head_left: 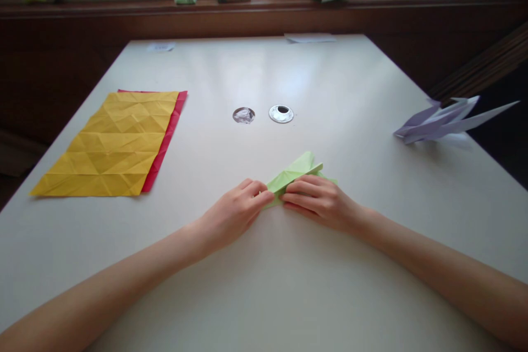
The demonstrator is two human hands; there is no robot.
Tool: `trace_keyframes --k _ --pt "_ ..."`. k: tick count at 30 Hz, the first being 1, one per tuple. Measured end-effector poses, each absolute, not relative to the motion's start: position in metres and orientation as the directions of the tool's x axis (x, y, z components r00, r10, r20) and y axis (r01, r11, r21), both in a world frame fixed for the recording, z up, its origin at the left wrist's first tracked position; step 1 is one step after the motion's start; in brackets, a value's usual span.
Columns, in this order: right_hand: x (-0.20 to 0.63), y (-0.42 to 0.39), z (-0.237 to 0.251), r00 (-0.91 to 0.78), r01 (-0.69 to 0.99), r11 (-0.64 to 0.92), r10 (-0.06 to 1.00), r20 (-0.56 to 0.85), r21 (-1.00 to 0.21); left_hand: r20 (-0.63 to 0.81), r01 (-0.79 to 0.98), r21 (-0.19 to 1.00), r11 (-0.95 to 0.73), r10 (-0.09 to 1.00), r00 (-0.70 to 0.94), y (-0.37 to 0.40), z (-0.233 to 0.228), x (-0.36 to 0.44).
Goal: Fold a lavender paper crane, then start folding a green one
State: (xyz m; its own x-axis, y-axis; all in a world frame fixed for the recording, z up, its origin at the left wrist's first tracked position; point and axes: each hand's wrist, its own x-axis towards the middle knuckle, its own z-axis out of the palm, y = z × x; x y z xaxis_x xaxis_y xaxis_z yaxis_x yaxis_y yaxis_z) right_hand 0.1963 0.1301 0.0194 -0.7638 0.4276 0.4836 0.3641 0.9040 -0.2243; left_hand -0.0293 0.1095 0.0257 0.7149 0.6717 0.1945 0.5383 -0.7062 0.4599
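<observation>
Clearly, in the head view, the left hand (234,214) and right hand (319,201) meet fingertip to fingertip, both pinching the green folded paper (295,172) flat against the table (264,286), likely to hold a crease. Its near edge hides under the fingers; beyond them, two round table holes (263,114) show unclear contents.
</observation>
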Motion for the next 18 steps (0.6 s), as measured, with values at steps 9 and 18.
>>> trace_keyframes --k 9,18 --pt "0.193 0.133 0.02 -0.738 0.397 0.889 0.456 0.497 -0.227 0.22 0.552 0.478 -0.683 0.701 0.678 0.108 0.025 -0.03" --pt "0.189 0.128 0.024 -0.782 0.405 0.898 0.436 0.446 -0.169 0.262 0.603 0.472 -0.643 0.755 0.601 0.095 0.024 -0.043"
